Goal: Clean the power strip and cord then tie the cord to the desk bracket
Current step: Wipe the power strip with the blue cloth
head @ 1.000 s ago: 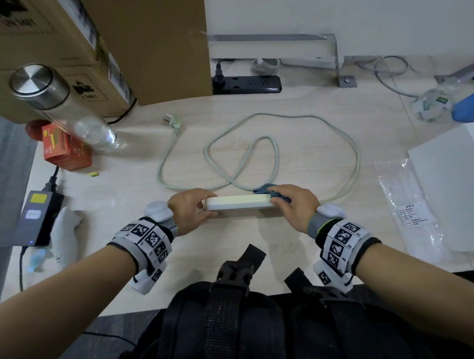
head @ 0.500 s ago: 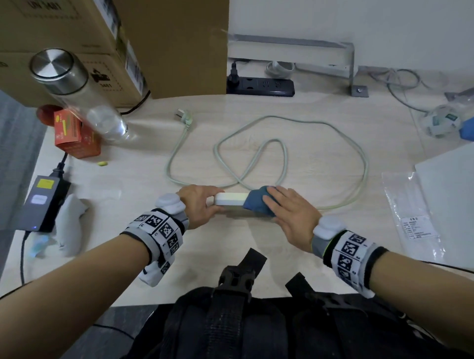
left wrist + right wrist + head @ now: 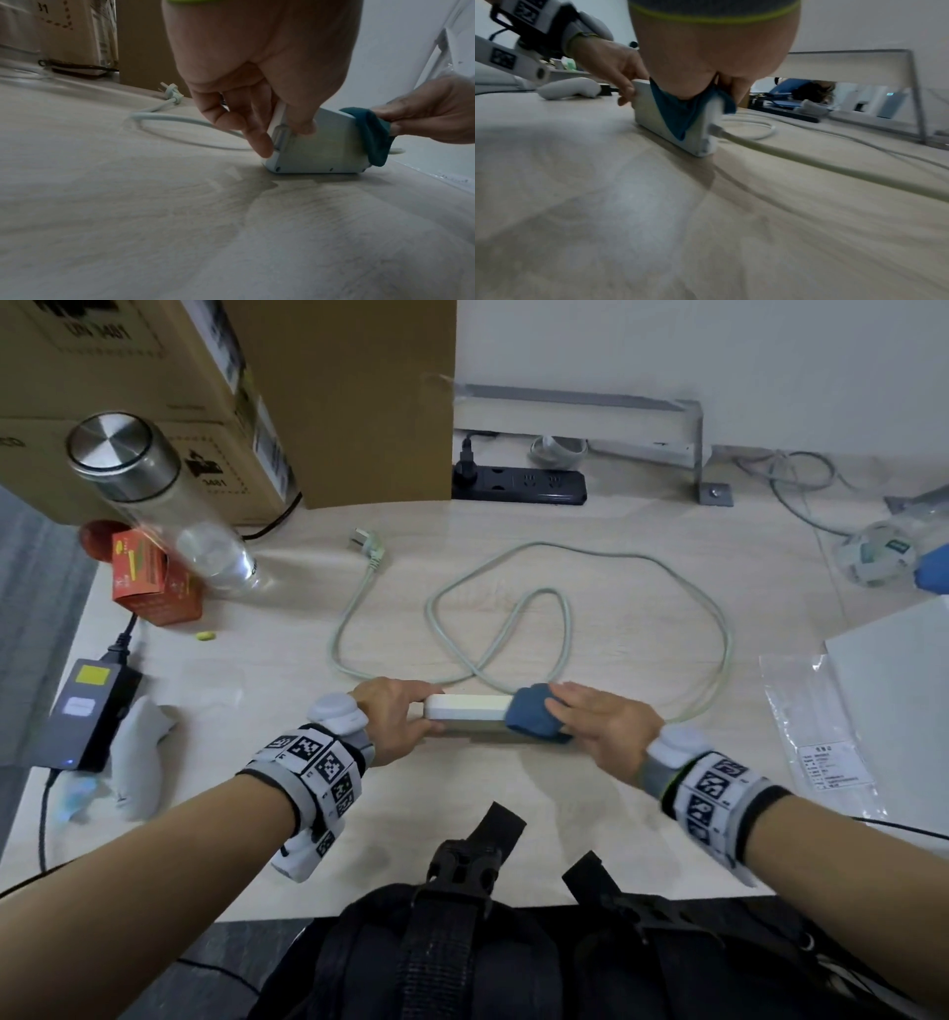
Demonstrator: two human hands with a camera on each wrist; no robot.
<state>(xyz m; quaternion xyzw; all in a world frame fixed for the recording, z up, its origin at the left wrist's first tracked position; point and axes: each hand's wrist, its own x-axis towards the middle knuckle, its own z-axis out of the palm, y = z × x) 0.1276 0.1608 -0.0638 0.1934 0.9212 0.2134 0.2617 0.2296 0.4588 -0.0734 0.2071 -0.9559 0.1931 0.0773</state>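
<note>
A white power strip (image 3: 470,707) stands on its long edge on the desk (image 3: 462,824). My left hand (image 3: 411,713) grips its left end, thumb on the near side and fingers on the far side (image 3: 257,140). My right hand (image 3: 580,713) holds a blue cloth (image 3: 534,719) wrapped over the strip's right end, pinching it round the strip (image 3: 375,134). The pale cord (image 3: 565,629) leaves that end (image 3: 808,162) and lies in loose loops behind the strip, ending at its plug (image 3: 372,546). The grey metal desk bracket (image 3: 693,449) stands at the back right.
Cardboard boxes (image 3: 205,403) and a black power strip (image 3: 518,485) line the back. At the left are a steel-capped bottle (image 3: 154,495), an orange box (image 3: 154,582), a power adapter (image 3: 87,706) and a white controller (image 3: 138,752). A plastic bag (image 3: 816,737) and white board (image 3: 904,711) lie right.
My right hand slid the blue cloth left along the strip, then back to the cord end. My left hand kept its hold on the left end.
</note>
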